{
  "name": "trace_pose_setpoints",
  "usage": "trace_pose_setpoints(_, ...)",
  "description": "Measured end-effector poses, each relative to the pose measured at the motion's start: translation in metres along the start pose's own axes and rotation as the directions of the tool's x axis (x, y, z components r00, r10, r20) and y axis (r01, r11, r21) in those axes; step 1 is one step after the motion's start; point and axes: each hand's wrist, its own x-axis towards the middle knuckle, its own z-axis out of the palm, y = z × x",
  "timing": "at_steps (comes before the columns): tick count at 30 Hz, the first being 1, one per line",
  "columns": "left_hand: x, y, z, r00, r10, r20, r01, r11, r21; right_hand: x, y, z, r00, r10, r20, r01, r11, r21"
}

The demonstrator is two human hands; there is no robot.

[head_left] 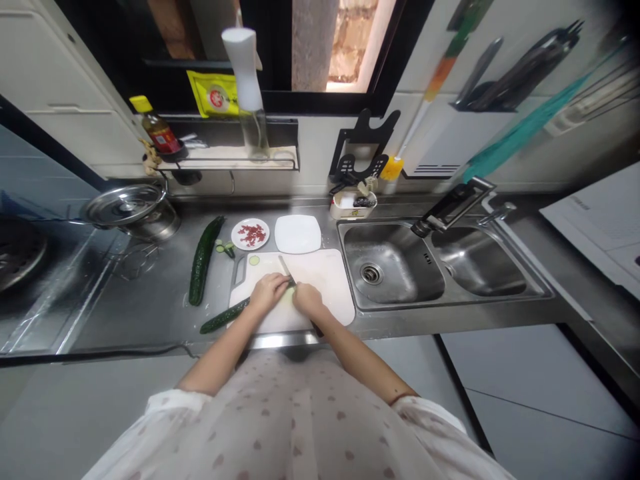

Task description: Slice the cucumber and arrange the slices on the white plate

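My right hand (307,300) is closed round a kitchen knife (285,267), its blade pointing away from me and its handle end showing below the fist. My left hand (270,291) is closed over a cucumber (225,316), fingers near the blade; the cucumber's far end sticks out left past the board. Both hands are above a white cutting board (327,293). Pale cucumber pieces (287,297) lie under the knife, partly hidden by my hands. One round slice (255,261) rests at the board's upper left.
A whole cucumber (204,263) lies left of the board, beside several cut ends (227,249). Behind the board stand a plate of chopped red bits (236,235) and a white plate (297,233). A steel pot (160,223) is farther left; a double sink (395,303) is at the right.
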Motion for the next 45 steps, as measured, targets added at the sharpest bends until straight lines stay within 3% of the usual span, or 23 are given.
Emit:
trace_pose_setpoints(14, 0.000, 0.003, -0.002, 1.000, -0.005, -0.014, 0.004, 1.000, -0.013, 0.001, -0.002, 0.000, 1.000, 0.011, 0.015, -0.011, 1.000, 0.000)
trace_pose_setpoints(26, -0.001, 0.007, -0.003, 0.999, -0.032, -0.027, 0.031, 0.999, -0.038, -0.020, 0.012, 0.017, 1.000, 0.023, 0.007, -0.022, 0.999, -0.034)
trace_pose_setpoints(39, 0.001, 0.002, 0.000, 1.000, -0.013, -0.024, 0.012, 0.999, -0.044, 0.000, -0.005, -0.009, 0.999, 0.030, 0.022, -0.030, 0.999, 0.013)
trace_pose_setpoints(45, 0.002, 0.001, 0.001, 1.000, -0.016, -0.018, 0.015, 0.999, -0.040, 0.004, -0.007, -0.010, 1.000, 0.017, 0.015, -0.017, 1.000, 0.020)
